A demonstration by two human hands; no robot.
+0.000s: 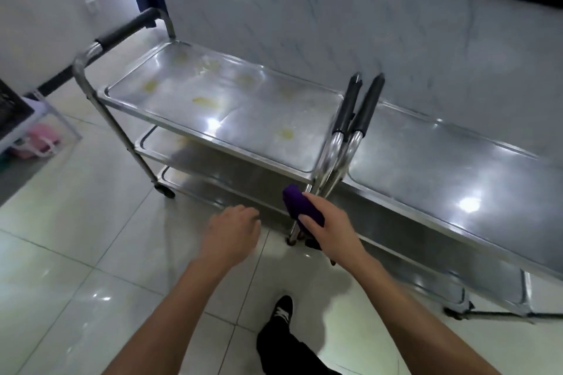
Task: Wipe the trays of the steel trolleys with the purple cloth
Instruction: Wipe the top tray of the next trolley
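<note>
While the right hand (327,230) is gripping the purple cloth (301,205), its grip is clamped around the rolled fabric, thumb across the near side and fingers wrapped over the far side, so the cloth is sticking out above the knuckles. It is hanging in the air just in front of the corner post where the two steel trolleys are meeting, and whether it is touching the post cannot be told. The left hand (233,231) is hovering beside it, holding nothing, its grip loosely apart with the fingers relaxed and slightly curled.

Ahead, the left trolley's top tray (219,94) is showing yellowish smears, with two lower trays beneath it. The right trolley's top tray (451,167) is looking shiny and reflecting lights. Both trolleys' black-sleeved handles (359,106) are standing side by side between the trays. Everything is standing on a glossy tiled floor (76,268) against a pale marbled wall (335,24). One dark shoe (281,310) is showing below.
</note>
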